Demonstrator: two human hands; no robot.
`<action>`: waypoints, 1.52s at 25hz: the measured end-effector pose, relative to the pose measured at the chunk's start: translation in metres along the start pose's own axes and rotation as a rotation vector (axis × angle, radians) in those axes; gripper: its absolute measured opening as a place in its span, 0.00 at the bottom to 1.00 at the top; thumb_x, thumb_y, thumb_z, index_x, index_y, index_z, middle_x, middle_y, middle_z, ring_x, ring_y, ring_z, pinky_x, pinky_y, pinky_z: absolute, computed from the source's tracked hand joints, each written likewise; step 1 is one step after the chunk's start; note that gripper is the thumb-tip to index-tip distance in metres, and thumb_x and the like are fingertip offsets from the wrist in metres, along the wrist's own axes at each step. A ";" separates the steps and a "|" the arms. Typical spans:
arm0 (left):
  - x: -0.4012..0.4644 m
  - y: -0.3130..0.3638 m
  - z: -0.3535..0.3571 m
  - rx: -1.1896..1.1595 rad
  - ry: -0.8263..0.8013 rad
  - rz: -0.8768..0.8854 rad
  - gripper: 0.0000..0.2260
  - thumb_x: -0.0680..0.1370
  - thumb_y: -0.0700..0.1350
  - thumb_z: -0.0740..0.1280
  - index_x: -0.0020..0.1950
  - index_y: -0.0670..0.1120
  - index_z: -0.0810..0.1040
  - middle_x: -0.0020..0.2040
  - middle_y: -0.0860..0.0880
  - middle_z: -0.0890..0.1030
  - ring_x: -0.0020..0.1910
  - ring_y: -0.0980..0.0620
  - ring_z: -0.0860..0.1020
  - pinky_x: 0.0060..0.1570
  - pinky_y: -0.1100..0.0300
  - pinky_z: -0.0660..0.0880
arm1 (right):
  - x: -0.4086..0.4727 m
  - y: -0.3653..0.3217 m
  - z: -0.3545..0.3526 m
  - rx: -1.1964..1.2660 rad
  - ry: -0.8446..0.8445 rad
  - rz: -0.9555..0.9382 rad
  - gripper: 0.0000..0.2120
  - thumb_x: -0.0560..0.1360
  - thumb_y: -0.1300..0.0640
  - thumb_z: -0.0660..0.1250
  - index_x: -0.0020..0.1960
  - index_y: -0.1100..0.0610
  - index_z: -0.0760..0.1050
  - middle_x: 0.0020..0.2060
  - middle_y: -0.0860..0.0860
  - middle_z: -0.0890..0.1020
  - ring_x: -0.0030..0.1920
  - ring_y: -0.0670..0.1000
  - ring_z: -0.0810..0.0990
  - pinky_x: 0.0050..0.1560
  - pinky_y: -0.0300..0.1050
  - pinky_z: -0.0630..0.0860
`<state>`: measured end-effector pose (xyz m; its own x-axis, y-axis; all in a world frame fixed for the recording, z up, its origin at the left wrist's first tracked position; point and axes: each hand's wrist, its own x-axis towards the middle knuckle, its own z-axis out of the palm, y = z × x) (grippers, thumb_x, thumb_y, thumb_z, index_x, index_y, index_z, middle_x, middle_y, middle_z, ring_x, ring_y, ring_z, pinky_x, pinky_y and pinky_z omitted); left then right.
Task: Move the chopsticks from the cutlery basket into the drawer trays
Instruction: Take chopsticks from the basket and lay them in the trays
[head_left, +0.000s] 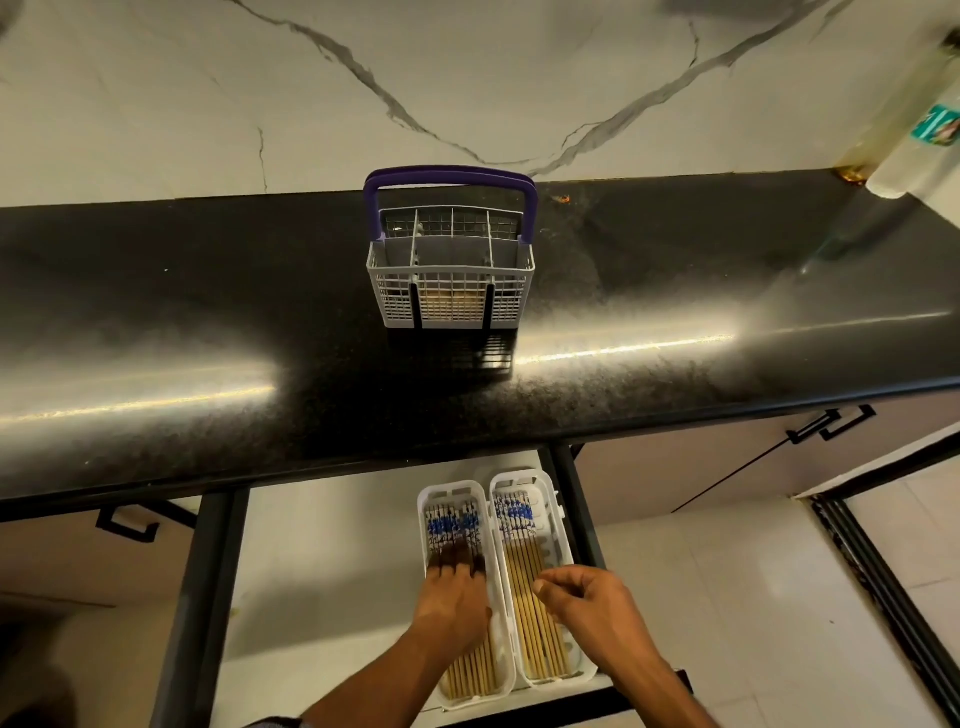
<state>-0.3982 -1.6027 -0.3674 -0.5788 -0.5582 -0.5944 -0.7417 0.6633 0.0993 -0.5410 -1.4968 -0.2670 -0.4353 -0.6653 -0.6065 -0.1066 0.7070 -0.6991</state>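
Head view: left hand (451, 597) lies flat on chopsticks (470, 670).

You see a glossy speckled stone tabletop (675, 291), plastic basket (451, 291), white plastic trays (506, 613), wooden chopsticks (527, 577).

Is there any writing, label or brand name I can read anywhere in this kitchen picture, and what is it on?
No text can be read anywhere.
Teal label on the pale bottle at the far right: print is blurred, unreadable.
Chopsticks in the white trays: blue and white pattern only, no letters made out.
Cutlery basket: no marking shows.
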 end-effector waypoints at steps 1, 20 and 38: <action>0.000 0.001 0.000 -0.020 0.004 -0.001 0.19 0.81 0.50 0.57 0.71 0.45 0.68 0.69 0.41 0.71 0.69 0.40 0.69 0.73 0.43 0.60 | 0.000 0.000 0.000 0.001 0.005 -0.005 0.07 0.75 0.53 0.72 0.52 0.50 0.83 0.44 0.45 0.86 0.47 0.44 0.83 0.56 0.45 0.81; -0.003 0.010 0.013 0.167 0.093 -0.061 0.25 0.82 0.48 0.55 0.77 0.39 0.58 0.76 0.39 0.65 0.77 0.39 0.59 0.77 0.39 0.47 | -0.002 -0.003 -0.004 0.007 0.014 -0.013 0.05 0.75 0.52 0.72 0.50 0.50 0.84 0.43 0.46 0.86 0.46 0.43 0.83 0.56 0.44 0.80; 0.004 0.012 0.008 0.172 0.065 -0.061 0.27 0.81 0.49 0.58 0.77 0.40 0.59 0.75 0.39 0.65 0.77 0.39 0.59 0.76 0.37 0.42 | 0.002 -0.001 -0.010 -0.016 0.035 0.003 0.06 0.76 0.52 0.72 0.51 0.50 0.84 0.43 0.45 0.86 0.46 0.43 0.83 0.55 0.42 0.80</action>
<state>-0.4068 -1.5924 -0.3750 -0.5596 -0.6275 -0.5414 -0.7105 0.6995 -0.0765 -0.5512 -1.4963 -0.2642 -0.4663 -0.6548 -0.5948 -0.1193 0.7128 -0.6911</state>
